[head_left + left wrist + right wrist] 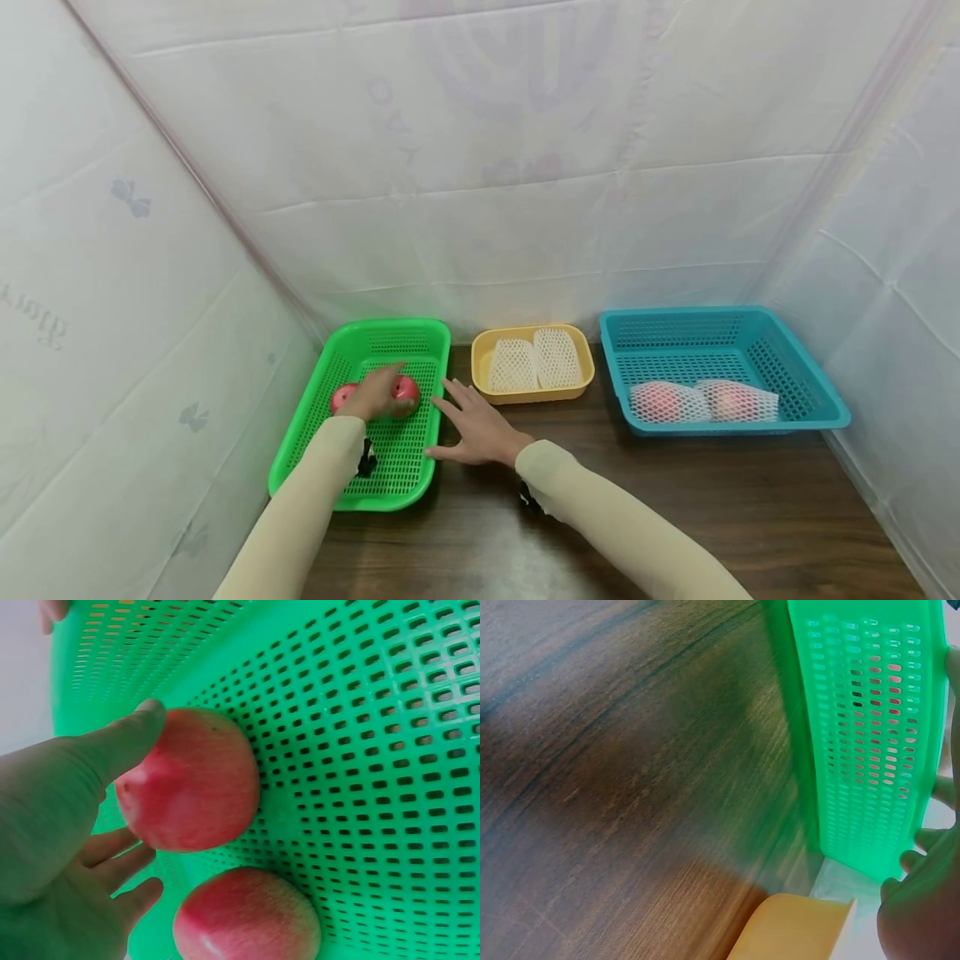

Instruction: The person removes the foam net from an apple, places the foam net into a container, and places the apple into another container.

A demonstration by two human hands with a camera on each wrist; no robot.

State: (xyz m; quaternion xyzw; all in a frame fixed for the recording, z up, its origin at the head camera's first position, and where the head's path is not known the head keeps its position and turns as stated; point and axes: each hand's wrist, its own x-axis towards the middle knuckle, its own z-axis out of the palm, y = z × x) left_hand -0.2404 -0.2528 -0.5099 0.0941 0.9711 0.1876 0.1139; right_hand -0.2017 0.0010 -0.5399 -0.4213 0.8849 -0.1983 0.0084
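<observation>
Two red apples lie in the green basket point(397, 498). My left hand point(373, 395) reaches over the right-hand apple point(407, 390), its thumb and fingers spread about the fruit. In the left wrist view the thumb point(124, 739) overlaps that apple's edge, while the other fingers extend loosely beside it; firm contact cannot be made out. The second apple point(342, 397) sits close by, partly covered by the hand. At the basket's right rim, my right hand point(483, 429) has its fingers spread, fingertips at or near the rim.
A yellow tray point(487, 392) with two white foam net sleeves point(557, 358) stands right of the green basket. Farther right, a blue basket point(813, 400) contains two net-covered fruits point(663, 402). White sheeting point(480, 208) rises behind and at both sides of the wooden table point(600, 492).
</observation>
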